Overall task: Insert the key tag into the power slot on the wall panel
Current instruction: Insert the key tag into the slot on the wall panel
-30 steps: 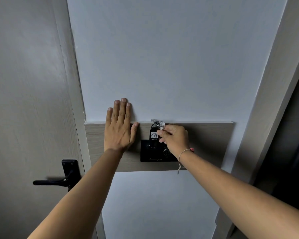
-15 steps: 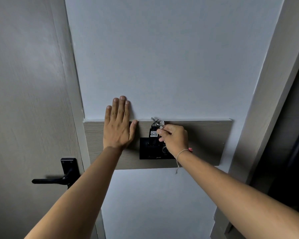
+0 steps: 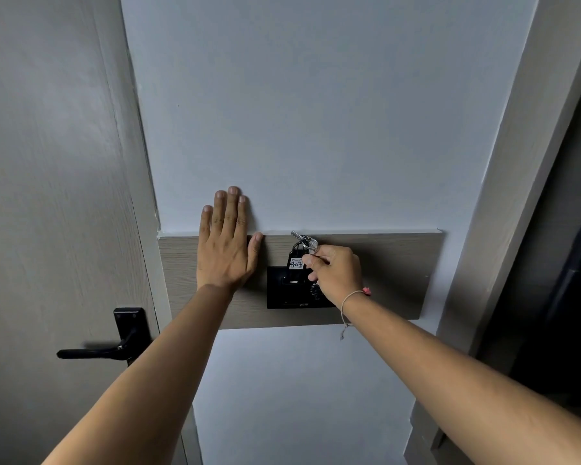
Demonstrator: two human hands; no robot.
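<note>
A black wall panel (image 3: pixel 282 293) is mounted on a wooden strip (image 3: pixel 389 273) across the white wall. The black key tag (image 3: pixel 296 261), with a white label reading 407, stands upright with its lower end at the slot in the panel's upper left. A metal ring with a key (image 3: pixel 305 241) sticks up from its top. My right hand (image 3: pixel 337 273) pinches the tag's right edge and covers the panel's right part. My left hand (image 3: pixel 225 245) lies flat on the wall and strip, left of the panel, holding nothing.
A grey door with a black lever handle (image 3: pixel 108 350) stands to the left. A door frame (image 3: pixel 503 182) and a dark opening (image 3: pixel 571 263) are on the right.
The tag has gone slightly lower toward the panel with my right hand on it. My left hand stays flat on the wall.
</note>
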